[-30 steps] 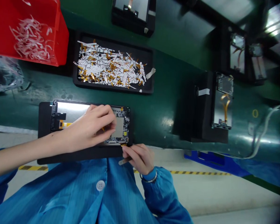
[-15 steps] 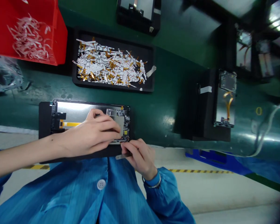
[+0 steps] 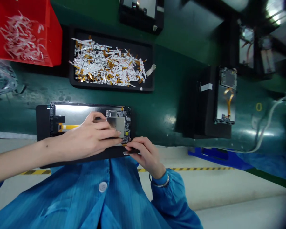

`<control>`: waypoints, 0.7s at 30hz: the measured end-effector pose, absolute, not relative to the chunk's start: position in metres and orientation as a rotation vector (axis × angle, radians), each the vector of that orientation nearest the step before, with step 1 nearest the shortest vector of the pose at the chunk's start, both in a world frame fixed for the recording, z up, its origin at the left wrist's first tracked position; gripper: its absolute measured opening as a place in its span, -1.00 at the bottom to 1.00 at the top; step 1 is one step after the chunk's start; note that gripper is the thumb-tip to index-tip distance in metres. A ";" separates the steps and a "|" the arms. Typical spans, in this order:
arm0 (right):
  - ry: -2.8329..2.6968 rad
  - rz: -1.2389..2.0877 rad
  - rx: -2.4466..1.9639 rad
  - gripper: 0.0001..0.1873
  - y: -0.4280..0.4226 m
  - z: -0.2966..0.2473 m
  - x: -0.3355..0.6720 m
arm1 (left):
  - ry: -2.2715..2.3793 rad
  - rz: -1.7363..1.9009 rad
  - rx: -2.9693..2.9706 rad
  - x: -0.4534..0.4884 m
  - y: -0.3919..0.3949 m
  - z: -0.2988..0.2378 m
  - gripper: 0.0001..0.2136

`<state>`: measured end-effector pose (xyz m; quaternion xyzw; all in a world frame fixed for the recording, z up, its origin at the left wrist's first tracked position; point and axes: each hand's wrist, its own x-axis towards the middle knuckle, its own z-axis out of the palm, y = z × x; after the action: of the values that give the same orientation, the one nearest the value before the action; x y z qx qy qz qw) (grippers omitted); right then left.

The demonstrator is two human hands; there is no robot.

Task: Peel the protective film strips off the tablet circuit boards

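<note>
Tablet panel (image 3: 71, 116) lies on black pad (image 3: 41, 122) at green table (image 3: 157, 127) edge, circuit board (image 3: 125, 119) showing. Left hand (image 3: 90, 135) is part-closed over metal shield (image 3: 116, 124); can't tell if it grips anything. Right hand (image 3: 145, 154) pinches metal tool (image 3: 131, 152) at panel's lower edge. Tray (image 3: 109, 88) of flex strips (image 3: 107, 62) lies beyond, beside red bin (image 3: 54, 41).

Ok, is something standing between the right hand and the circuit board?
Nothing visible: the right hand, holding a metal tool, sits right at the board's lower edge. The left hand lies on the metal plate, beside that spot, not between.
</note>
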<state>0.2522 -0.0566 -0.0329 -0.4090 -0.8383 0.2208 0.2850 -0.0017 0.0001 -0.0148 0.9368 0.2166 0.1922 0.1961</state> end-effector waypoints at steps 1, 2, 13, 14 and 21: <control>-2.244 0.597 -1.086 -0.92 -0.056 -0.033 0.252 | 0.611 0.544 2.629 -0.001 0.000 -0.015 -0.69; -2.246 0.601 -1.078 -0.92 -0.055 -0.032 0.252 | 0.614 0.543 2.635 -0.001 -0.001 -0.015 -0.69; -2.373 0.494 -0.941 -0.84 -0.051 -0.029 0.255 | 0.584 0.484 2.591 0.001 0.008 -0.011 -0.69; -2.380 0.476 -0.940 -0.84 -0.051 -0.029 0.256 | 0.584 0.492 2.589 0.001 0.009 -0.011 -0.70; -2.404 0.412 -0.965 -0.87 -0.055 -0.030 0.255 | 0.613 0.550 2.598 0.006 0.010 -0.011 -0.65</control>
<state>0.2550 -0.0547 -0.0302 -0.3558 -0.8857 0.1520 0.2565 0.0057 0.0102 -0.0107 0.9326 0.2199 0.1976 0.2068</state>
